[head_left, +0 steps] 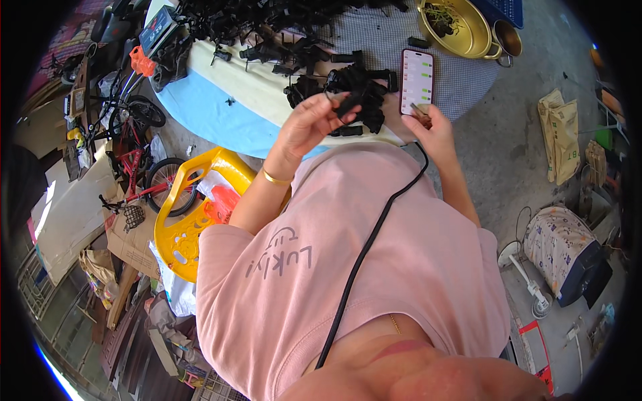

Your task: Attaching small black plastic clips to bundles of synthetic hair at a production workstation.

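My left hand (314,122) is closed, its fingers pinching a small black piece (349,103) over the near edge of the table. Just behind it lies a clump of similar black pieces (364,87), soft-looking and tangled. My right hand (435,130) is closed too, beside the lower end of a phone (416,77) with a lit screen. A short thin greyish thing pokes out from the right fingertips; its kind is too small to tell. The round table (207,97) is covered by a blue, cream and checked cloth.
A large heap of black pieces (267,27) fills the far side of the table. A gold-coloured basin (468,33) and a metal cup (506,43) stand at the far right. A yellow plastic chair (170,224) is at my left, near a red bicycle (137,177). A black cable (364,250) runs down my front.
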The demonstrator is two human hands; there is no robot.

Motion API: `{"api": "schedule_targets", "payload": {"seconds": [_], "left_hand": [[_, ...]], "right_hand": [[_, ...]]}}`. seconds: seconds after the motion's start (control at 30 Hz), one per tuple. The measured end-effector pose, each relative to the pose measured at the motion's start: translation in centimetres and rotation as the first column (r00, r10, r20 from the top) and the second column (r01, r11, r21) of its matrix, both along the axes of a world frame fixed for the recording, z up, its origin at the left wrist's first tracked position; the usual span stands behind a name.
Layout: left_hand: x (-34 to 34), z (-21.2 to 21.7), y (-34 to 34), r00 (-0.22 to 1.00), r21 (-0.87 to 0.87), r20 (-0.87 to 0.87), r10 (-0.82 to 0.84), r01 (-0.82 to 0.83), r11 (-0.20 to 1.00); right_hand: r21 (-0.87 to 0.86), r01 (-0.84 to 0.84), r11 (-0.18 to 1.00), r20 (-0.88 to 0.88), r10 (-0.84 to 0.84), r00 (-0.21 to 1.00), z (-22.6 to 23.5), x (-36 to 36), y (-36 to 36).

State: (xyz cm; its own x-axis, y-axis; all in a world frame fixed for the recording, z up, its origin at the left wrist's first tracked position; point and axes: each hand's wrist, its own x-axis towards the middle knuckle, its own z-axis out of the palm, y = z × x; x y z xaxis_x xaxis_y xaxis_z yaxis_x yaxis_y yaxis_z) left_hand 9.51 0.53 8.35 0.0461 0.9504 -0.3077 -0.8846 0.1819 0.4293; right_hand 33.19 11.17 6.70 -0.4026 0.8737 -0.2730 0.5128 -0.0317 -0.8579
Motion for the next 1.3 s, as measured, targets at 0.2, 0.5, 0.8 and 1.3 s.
{"api": "schedule_targets", "payload": {"seconds": [0.2,0.5,0.8,1.3], "left_hand": [[2.8,1.3,0.0,0.995,0.051,-0.003,-0.102,0.102,0.993],[1.4,4.6,-0.2,0.964,0.058,-0.153,-0.218,0.229,0.972],[2.3,4.0,-0.7,0.877,-0.127,-0.290,-0.383,0.361,0.924],[4.4,5.9,-0.8,0.614,-0.032,-0.786,-0.079,0.086,0.996]], "right_hand": [[-0.256,-0.302,0.918,-0.474,0.153,0.867,4.8,-3.7,-0.9],[-0.134,-0.418,0.898,-0.416,0.332,0.847,6.6,-3.4,-0.9],[0.240,-0.541,0.806,-0.267,0.590,0.762,8.3,-3.8,-1.0],[-0.094,-0.428,0.899,-0.299,0.385,0.873,8.3,-3.6,-2.2]]}}
